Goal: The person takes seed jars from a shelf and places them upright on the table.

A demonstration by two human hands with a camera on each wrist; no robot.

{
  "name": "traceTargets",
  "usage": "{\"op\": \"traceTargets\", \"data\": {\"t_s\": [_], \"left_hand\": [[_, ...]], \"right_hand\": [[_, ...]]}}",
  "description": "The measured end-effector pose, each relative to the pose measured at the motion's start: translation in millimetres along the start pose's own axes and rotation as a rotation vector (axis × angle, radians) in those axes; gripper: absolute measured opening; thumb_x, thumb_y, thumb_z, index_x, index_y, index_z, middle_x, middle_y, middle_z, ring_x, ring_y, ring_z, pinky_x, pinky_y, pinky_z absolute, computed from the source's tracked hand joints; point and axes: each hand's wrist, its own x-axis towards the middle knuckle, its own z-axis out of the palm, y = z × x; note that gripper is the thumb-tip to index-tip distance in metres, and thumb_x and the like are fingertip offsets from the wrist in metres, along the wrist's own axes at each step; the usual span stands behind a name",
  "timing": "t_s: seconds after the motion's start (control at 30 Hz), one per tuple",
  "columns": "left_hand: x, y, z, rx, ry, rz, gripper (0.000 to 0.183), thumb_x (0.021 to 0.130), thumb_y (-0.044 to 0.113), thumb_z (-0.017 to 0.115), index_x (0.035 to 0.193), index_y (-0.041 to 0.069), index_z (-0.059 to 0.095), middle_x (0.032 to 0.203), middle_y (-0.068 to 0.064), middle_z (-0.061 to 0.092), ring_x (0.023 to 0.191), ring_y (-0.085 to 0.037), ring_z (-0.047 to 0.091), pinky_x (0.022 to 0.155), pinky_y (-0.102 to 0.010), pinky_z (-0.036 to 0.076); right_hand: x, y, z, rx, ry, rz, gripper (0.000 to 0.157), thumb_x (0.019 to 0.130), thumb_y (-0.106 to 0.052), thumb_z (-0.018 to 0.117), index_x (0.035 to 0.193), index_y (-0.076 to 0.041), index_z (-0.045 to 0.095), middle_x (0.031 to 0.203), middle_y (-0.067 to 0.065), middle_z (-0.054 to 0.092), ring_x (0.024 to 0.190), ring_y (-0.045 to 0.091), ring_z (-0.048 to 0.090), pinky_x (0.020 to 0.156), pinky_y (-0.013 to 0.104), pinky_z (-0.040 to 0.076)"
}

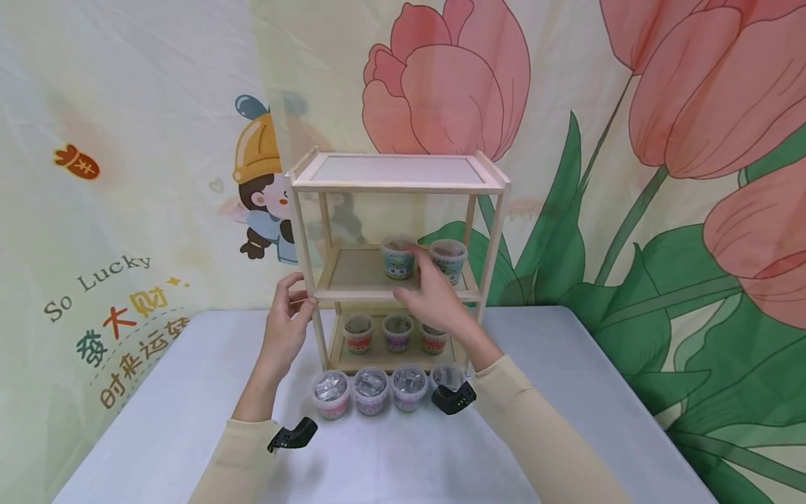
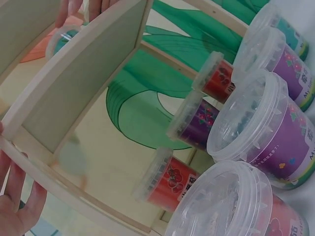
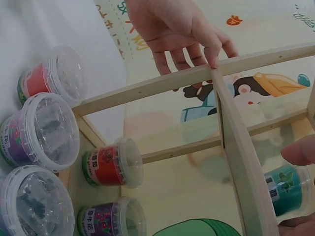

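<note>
My left hand [image 1: 291, 315] grips the left front post of a wooden three-tier rack [image 1: 398, 187] at middle-shelf height, thumb in front and other fingers curled behind. On that middle shelf, a teal-labelled lidded plastic cup [image 1: 398, 260] stands upright. My right hand [image 1: 434, 290] reaches in beside it, index fingertip close to its rim and thumb spread apart, lower and in front. In the right wrist view, the fingers lie either side of this cup [image 3: 286, 189], with gaps showing. Another teal-labelled cup [image 1: 449, 252] stands to its right, partly behind my hand.
On the bottom shelf stand a red cup [image 1: 359, 334], a purple cup [image 1: 398, 333] and another red cup [image 1: 433, 340], partly covered by my right arm. Several lidded cups [image 1: 371, 392] line the white table [image 1: 390, 462] before the rack. A printed cloth [image 1: 567, 140] hangs behind.
</note>
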Motion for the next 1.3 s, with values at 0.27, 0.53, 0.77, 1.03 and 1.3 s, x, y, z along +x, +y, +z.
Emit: {"op": "traceTargets", "data": {"t_s": [0.27,0.53,0.77,1.03,1.3], "left_hand": [[-3.0,-0.9,0.2,0.0,-0.005,-0.011,0.052,0.111,0.026,0.053,0.16,0.028,0.035,0.137,-0.017,0.054,0.12,-0.024,0.056,0.103,-0.042,0.047],[-2.6,1.2,0.7,-0.008,0.0,0.0,0.052,0.111,0.025,0.054,0.16,0.026,0.035,0.137,-0.018,0.054,0.121,-0.025,0.055,0.104,-0.046,0.046],[-1.7,1.5,1.6,0.008,0.014,0.014,0.05,0.111,0.026,0.054,0.159,0.027,0.038,0.137,-0.018,0.055,0.125,-0.028,0.055,0.106,-0.052,0.046],[-4.8,3.0,0.4,0.042,0.022,0.002,0.053,0.111,0.031,0.056,0.16,0.03,0.037,0.141,-0.016,0.055,0.129,-0.029,0.053,0.106,-0.055,0.047],[-7.5,4.5,5.2,0.044,0.093,0.006,0.049,0.11,0.035,0.06,0.156,0.03,0.045,0.137,-0.016,0.059,0.128,-0.032,0.056,0.105,-0.057,0.049]], "right_hand": [[22.8,-1.4,10.8,0.002,-0.026,0.012,0.082,0.1,-0.019,0.066,0.169,-0.021,0.022,0.166,0.021,0.036,0.131,0.037,0.055,0.101,0.053,0.05],[36.8,1.2,15.5,-0.011,0.013,-0.04,0.069,0.101,-0.01,0.065,0.163,-0.016,0.035,0.159,0.021,0.044,0.127,0.036,0.054,0.099,0.051,0.049],[37.3,7.9,16.2,-0.047,0.047,-0.117,0.06,0.103,-0.005,0.065,0.158,-0.015,0.043,0.151,0.021,0.053,0.128,0.037,0.055,0.104,0.053,0.048],[34.1,8.8,17.7,-0.051,0.051,-0.128,0.06,0.103,-0.005,0.066,0.158,-0.015,0.044,0.151,0.022,0.053,0.138,0.039,0.052,0.112,0.056,0.045],[34.5,11.8,19.8,-0.056,0.057,-0.14,0.061,0.103,-0.006,0.067,0.158,-0.015,0.044,0.152,0.02,0.053,0.139,0.038,0.052,0.114,0.056,0.044]]}}
